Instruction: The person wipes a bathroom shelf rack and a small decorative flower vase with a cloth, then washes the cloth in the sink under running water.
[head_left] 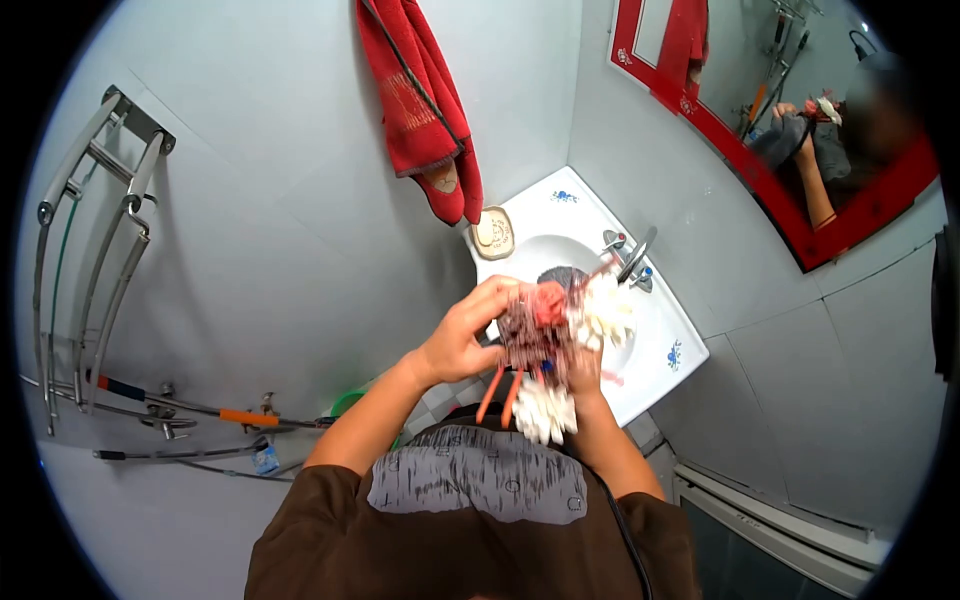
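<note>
A bunch of flowers (550, 306), apparently artificial, is held up over the near side of the washbasin. It has a pink-red bloom, white blooms (545, 413), a dark brownish middle and orange-red stems (489, 394), partly blurred by motion. My left hand (468, 330) is curled around its left side, thumb below and fingers above. At the right side, my right hand (585, 372) grips the bunch from underneath; blooms cover most of its fingers. Beyond the flowers, a dark grey object (562, 278) lies in the basin, its kind unclear.
The white corner washbasin (665, 335) has a chrome tap (637, 256) and a soap dish (492, 233) with soap. Red towels (420, 110) hang above. A red-framed mirror (780, 195) is at right, metal racks (100, 230) at left. A green container (347, 402) stands below.
</note>
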